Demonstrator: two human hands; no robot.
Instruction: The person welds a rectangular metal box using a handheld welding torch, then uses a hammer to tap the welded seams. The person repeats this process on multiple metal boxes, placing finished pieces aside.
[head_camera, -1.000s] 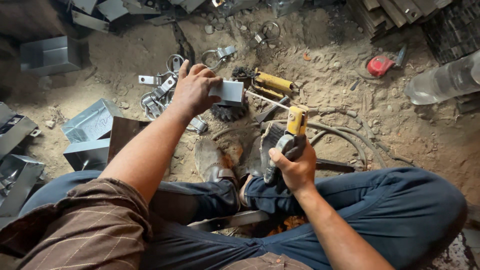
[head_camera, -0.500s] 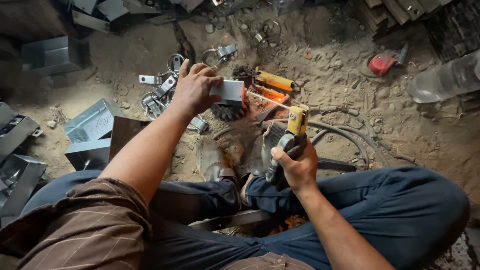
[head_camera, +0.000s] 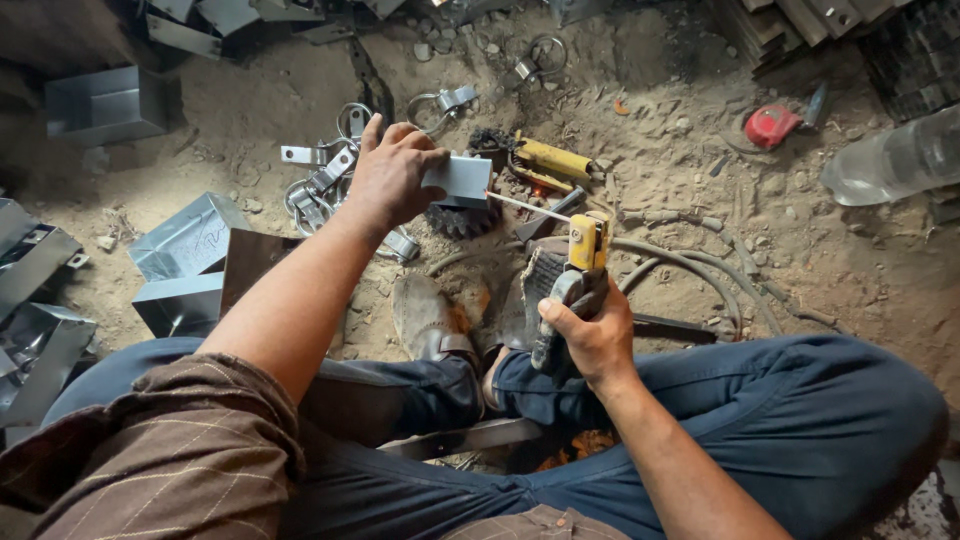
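the left hand (head_camera: 392, 178) is closed over a small grey metal piece (head_camera: 462, 178), fingers curled along its top edge, holding it just above the sandy floor (head_camera: 700, 160). the right hand (head_camera: 590, 335) is wrapped tight around a yellow electrode holder (head_camera: 585, 245) (its thin welding rod (head_camera: 527, 207) points up-left, the tip touching the piece). left of the left hand lies a heap of metal clamps (head_camera: 325, 180); just beyond the piece, a yellow-handled tool (head_camera: 550, 160).
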